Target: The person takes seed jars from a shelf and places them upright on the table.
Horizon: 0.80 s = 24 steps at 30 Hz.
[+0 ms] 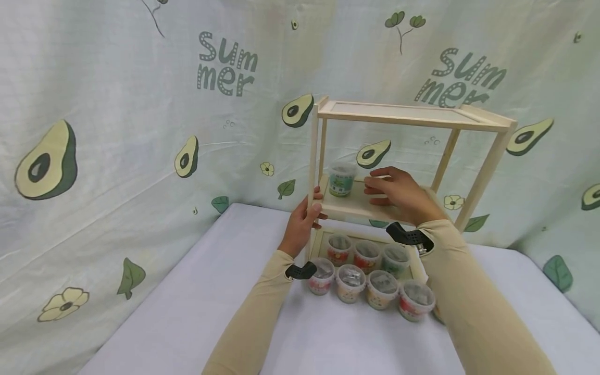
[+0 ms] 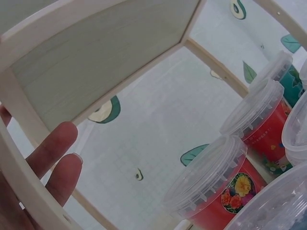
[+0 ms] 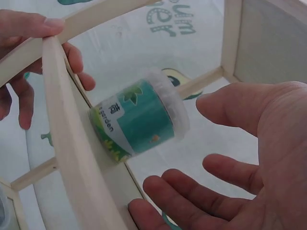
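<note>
A teal-green lidded plastic tub (image 1: 341,183) stands upright on the middle board of a small wooden shelf rack (image 1: 365,211), near its left end. My right hand (image 1: 398,191) is just right of this tub, thumb and fingers spread apart; a gap shows between them and the tub in the right wrist view. With my left hand (image 1: 297,227) I grip the rack's left front corner. There the thumb lies at the front and the fingers (image 3: 74,57) reach round the wood. Below, red tubs (image 2: 266,127) appear in the left wrist view, their clear lids showing.
On the rack's bottom board stand red and green tubs (image 1: 367,255). A row of several more tubs (image 1: 350,284) lines the white table (image 1: 197,302) in front. My right sleeve partly covers one at the right end. A printed cloth (image 1: 117,114) hangs behind.
</note>
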Motion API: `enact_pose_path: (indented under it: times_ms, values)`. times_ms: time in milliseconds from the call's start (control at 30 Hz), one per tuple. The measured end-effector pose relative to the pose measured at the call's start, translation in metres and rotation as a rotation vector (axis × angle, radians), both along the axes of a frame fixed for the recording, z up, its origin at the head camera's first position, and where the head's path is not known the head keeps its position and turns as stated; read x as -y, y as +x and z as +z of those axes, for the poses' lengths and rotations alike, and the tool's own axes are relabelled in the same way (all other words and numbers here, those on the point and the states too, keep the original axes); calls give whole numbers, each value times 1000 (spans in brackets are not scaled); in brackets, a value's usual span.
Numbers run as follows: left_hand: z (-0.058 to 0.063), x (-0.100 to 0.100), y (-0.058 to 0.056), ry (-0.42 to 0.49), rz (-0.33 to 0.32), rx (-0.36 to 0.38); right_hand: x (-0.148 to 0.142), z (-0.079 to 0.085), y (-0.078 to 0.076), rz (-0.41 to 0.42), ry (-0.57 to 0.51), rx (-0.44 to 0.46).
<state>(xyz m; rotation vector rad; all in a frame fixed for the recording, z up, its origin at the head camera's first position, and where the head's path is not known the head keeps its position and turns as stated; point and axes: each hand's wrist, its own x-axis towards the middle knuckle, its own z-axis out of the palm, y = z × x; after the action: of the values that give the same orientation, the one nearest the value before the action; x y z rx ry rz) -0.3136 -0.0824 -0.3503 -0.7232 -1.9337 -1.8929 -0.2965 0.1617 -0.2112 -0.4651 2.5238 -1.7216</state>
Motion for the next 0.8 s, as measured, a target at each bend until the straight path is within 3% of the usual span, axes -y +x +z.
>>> enact_pose_path:
  times_ms: [233,400,633,800]
  values:
    - [21,2,22,-15,-39,14,23,2,-16,-16,-28,54]
    - [23,1,24,-12,-33,23,36,1,-24,-23,-20,62]
    - [3,-1,-1,3,-26,22,50,-1,-31,-66,1,17]
    - [2,-1,-2,5,1,14,54,-1,-33,-68,21,-10]
